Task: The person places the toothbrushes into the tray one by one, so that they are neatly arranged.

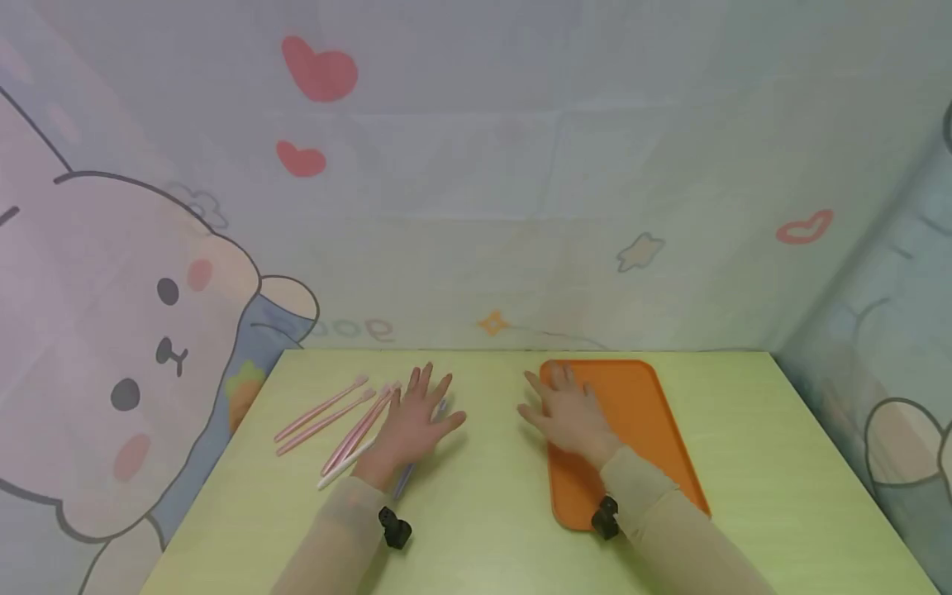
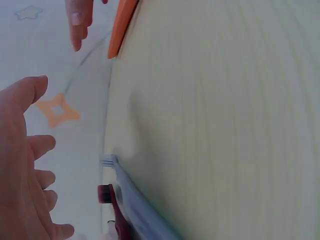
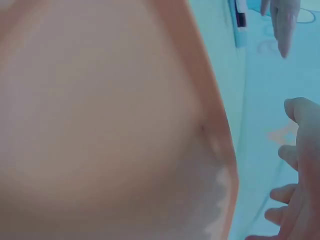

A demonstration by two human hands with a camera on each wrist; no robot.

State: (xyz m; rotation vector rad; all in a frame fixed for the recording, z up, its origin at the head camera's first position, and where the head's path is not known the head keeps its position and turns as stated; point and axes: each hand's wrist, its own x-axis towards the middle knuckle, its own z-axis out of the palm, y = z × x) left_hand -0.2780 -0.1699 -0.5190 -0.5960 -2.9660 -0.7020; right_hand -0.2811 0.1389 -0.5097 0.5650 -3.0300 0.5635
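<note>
Fingers spread, my left hand [image 1: 412, 430] hovers over the right side of a group of toothbrushes and holds nothing. Several pink toothbrushes [image 1: 326, 421] lie slanted on the table, heads toward the back. Beside them are a white toothbrush [image 1: 344, 465] and a blue-grey toothbrush [image 1: 404, 481], both partly hidden by the hand and wrist. The left wrist view shows the blue-grey toothbrush [image 2: 137, 200] close up, bristles at the far end. My right hand [image 1: 573, 413], also spread and holding nothing, is above the left part of an orange tray [image 1: 632, 413].
The pale yellow-green table [image 1: 759, 463] ends at the back against a printed cloth [image 1: 476, 165] with hearts and a cartoon bear. A strip of table separates the toothbrushes from the tray. Each wrist wears a small black camera [image 1: 395, 529].
</note>
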